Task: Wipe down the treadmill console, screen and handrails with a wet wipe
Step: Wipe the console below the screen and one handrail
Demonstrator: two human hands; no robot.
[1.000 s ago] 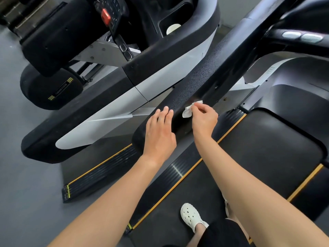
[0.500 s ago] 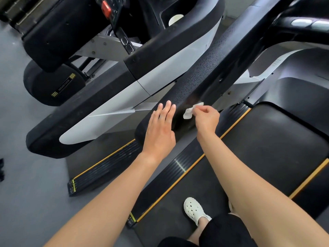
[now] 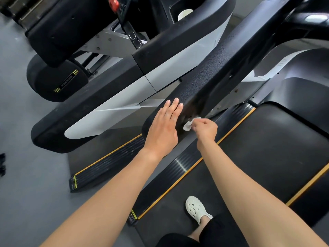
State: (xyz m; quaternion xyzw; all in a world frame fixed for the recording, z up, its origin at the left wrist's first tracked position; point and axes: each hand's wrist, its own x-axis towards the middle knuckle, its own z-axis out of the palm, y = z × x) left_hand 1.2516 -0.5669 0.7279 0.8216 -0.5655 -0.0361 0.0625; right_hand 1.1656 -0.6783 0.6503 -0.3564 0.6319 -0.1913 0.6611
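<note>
A long black textured handrail point(image 3: 210, 75) runs from the upper right down to its rounded near end in the middle of the head view. My left hand point(image 3: 162, 129) lies flat on top of that near end, fingers straight and together. My right hand point(image 3: 205, 129) pinches a small crumpled white wet wipe point(image 3: 188, 126) against the handrail's inner side, just right of the left hand. Part of the console with grey buttons point(image 3: 316, 17) shows at the top right edge.
A neighbouring treadmill's black-and-white side rail point(image 3: 124, 97) and console with a red button point(image 3: 114, 2) lie to the left. The black running belt point(image 3: 267, 148) with yellow-edged side strips sits below. My white clog point(image 3: 195, 209) stands on the belt. Grey floor point(image 3: 26, 175) spreads left.
My right hand has slid the wipe down the handrail's inner side toward its near end. My left hand stays flat on the rail. The view has shifted slightly.
</note>
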